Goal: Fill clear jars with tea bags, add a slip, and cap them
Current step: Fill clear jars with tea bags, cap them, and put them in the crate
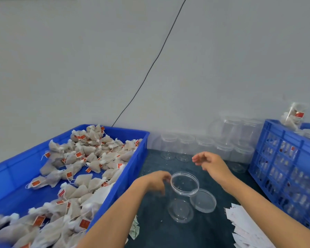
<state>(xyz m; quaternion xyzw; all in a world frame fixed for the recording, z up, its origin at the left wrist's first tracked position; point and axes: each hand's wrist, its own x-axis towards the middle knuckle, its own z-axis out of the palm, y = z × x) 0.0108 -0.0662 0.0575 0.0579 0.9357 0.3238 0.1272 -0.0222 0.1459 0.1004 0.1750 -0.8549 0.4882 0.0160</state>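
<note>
Clear round plastic jar [183,194] stands open and upright near the middle of the dark tabletop [156,228], with nothing inside it but a few specks. Its clear flat lid [203,200] lies on the tabletop just beside it, on the right. The left hand [157,181] is at the jar's left side, fingers curled against the rim and upper wall; the picture blurs there, so whether it really grips or only touches the jar I cannot tell. The right hand [210,162] hovers above the tabletop behind the jar, fingers loosely spread and relaxed, holding nothing.

Along the left edge sits a solid blue plastic tray [134,158] heaped with pale mesh tea bags with red tags [89,158]. At the back edge, against the grey wall, a cluster of empty clear jars [209,144] stands, some stacked. A blue slatted plastic crate [284,158] takes up the right edge, and a filled jar of tea bags [293,115] shows above its far rim. White paper slips [243,226] lie fanned out at the near right corner. A thin black cable [156,58] runs slanting down the wall to behind the tray.
</note>
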